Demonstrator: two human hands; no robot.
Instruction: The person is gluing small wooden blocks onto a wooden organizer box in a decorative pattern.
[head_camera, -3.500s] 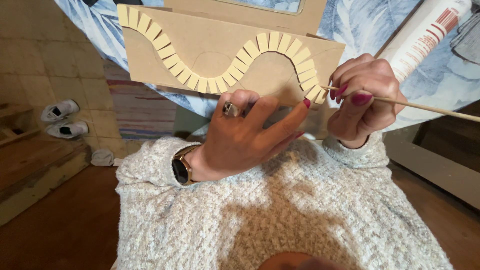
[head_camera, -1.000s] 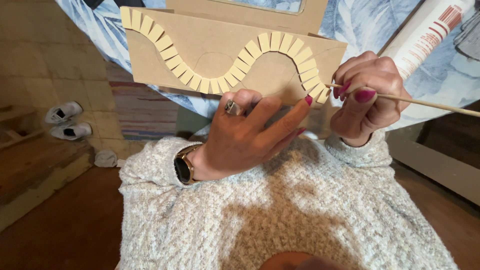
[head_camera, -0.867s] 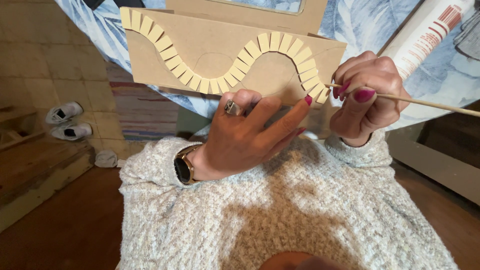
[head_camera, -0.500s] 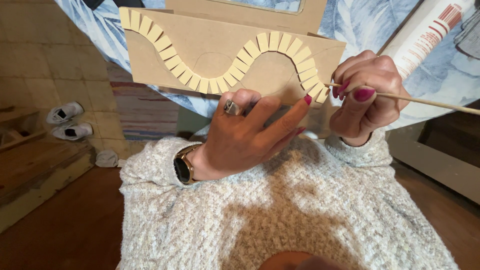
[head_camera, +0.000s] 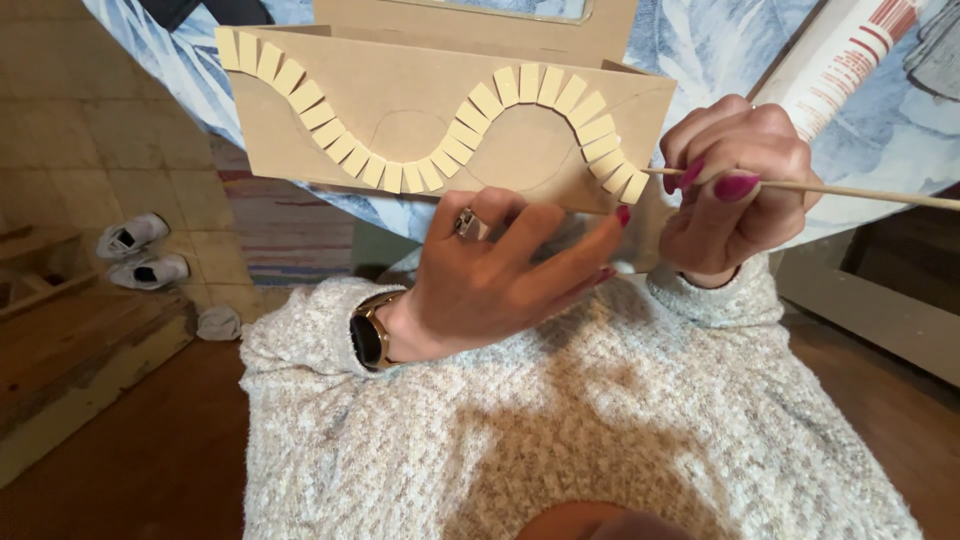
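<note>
Cardboard panel, brown and rectangular, held upright in front of the person, with a wavy row of pale cardboard tabs stuck across its face from upper left to lower right. Left hand lies against the panel's lower edge, fingers stretched out flat and together, gripping nothing that can be seen; a ring and a wristwatch are worn on this arm. Right hand is closed in a pinch on a thin wooden stick, whose tip meets the last tabs at the right end of the row. White tube with red print lies behind the right hand. Pale knitted sweater fills the foreground; white shoes stand on the floor at left.
</note>
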